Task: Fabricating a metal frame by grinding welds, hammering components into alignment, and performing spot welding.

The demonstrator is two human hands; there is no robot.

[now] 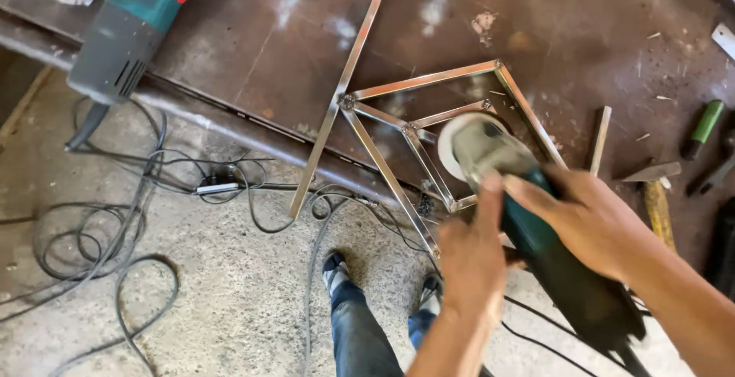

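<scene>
Both hands, left hand [468,251] and right hand [596,220], grip the teal angle grinder [528,216], its disc over the welded shiny steel-bar frame [429,128] at the frame's 4 o'clock, where grinding seems mid-way, the other joints apparently unground.

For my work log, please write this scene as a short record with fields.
Place: brown metal workbench over a concrete floor
Left hand: on the angle grinder, near its head
Right hand: grips the grinder body
Disc: on the welded steel frame
Nearby: second grinder, hammer, green-handled tool, cables
</scene>
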